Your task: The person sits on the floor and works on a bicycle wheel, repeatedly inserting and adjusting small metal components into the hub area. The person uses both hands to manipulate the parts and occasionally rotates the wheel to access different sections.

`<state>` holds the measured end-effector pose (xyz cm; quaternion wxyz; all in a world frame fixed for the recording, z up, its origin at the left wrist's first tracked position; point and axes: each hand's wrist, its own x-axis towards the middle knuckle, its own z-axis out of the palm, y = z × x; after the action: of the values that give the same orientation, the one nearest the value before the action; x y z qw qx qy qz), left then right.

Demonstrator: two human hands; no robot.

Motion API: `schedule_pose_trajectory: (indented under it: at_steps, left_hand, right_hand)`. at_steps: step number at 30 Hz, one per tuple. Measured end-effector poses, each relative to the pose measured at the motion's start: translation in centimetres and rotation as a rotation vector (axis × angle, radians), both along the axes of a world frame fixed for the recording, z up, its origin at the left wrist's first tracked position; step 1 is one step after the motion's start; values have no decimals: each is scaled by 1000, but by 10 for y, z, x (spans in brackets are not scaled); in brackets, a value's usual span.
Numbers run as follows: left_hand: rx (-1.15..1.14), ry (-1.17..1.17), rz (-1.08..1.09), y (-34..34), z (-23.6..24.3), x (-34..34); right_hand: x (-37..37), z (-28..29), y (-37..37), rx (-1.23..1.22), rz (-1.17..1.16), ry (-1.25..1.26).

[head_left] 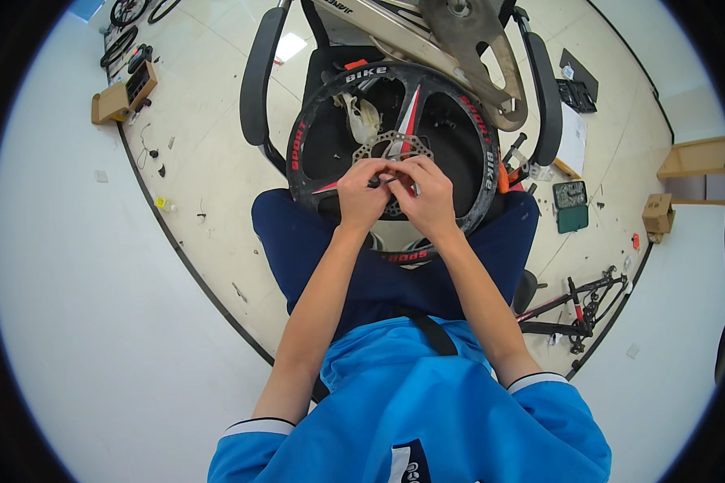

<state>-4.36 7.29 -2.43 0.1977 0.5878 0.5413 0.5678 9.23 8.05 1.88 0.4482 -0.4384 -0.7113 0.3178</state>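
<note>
A black bicycle wheel [300, 175] with red and white spokes lies across my lap and a black chair seat. A silver brake disc [367, 147] with holes is at its middle. My left hand [361, 196] and my right hand [427, 197] meet over the lower part of the disc, fingers curled together around a small dark piece [374, 180], too small and covered to name. The hub behind them is mostly hidden by my fingers.
A silver bicycle frame [361, 22] rests across the chair [256, 76] beyond the wheel. An open box [109, 103] and spare tyres are left; a green case [572, 217], cardboard box [656, 212] and dark bike frame [576, 328] are right. Small parts are scattered on the floor.
</note>
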Motion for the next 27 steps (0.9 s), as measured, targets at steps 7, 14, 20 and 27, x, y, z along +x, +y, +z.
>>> schedule_pose_trajectory:
  at_steps: [7,14,20,27]
  left_hand:
    - [-60,-17,14,-1,3,7]
    - [42,25,-33,7,1,7]
    - [-94,-57,40,6,3,8]
    - [-121,-17,56,9,6,7]
  right_hand:
    - [3,-8,3,46,-130,76]
    - [5,-8,5,-157,-104,192]
    - [-1,-7,6,-184,-121,274]
    - [-13,-21,3,-174,-105,381]
